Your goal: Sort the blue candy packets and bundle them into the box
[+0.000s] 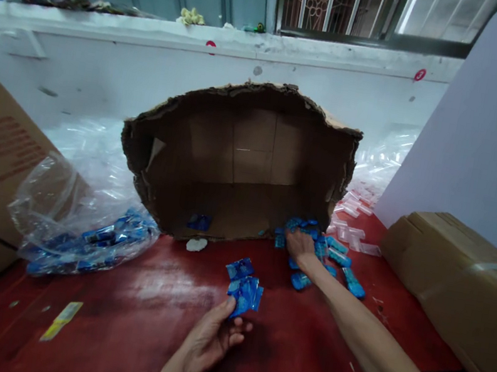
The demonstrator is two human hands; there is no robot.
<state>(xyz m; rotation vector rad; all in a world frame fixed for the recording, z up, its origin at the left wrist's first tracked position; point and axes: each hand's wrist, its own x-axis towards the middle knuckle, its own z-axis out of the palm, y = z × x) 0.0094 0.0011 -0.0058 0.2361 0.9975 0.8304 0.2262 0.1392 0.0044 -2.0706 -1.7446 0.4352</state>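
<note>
Fingers [240, 325] and thumb of the left hand [209, 341] clamp on a small fan of glossy blue sachets [244, 292] at six o'clock, the thumb pressed flat on the crinkled, square-edged wrappers, the lower fingers curled and slightly apart. One more blue sachet [239, 268] sits just beyond them, toward twelve o'clock from the hand. At four o'clock, the bare right hand [301, 247] reaches into a loose heap of shiny blue packets [300, 281], some slim and oblong; its fingertips are lost among them, and whether they grip cannot be told.

The heap lies on a red tabletop [299, 340] with a worn sheen, at the right end of a brown corrugated cardboard box [258, 130] that gapes toward the worker, its torn, arched rim ragged and dark within. Dark blue packets [199, 222] rest inside, between seven and eight o'clock, above a crumpled white scrap [196, 244].

At eight o'clock, a clear, wrinkled plastic bag [60, 199] holds more blue packets [114, 233]. Translucent plastic tubes [352, 234] scatter at three o'clock, near a taped brown carton [454, 290]. A flat yellow-and-white strip [61, 321] lies between seven and eight.
</note>
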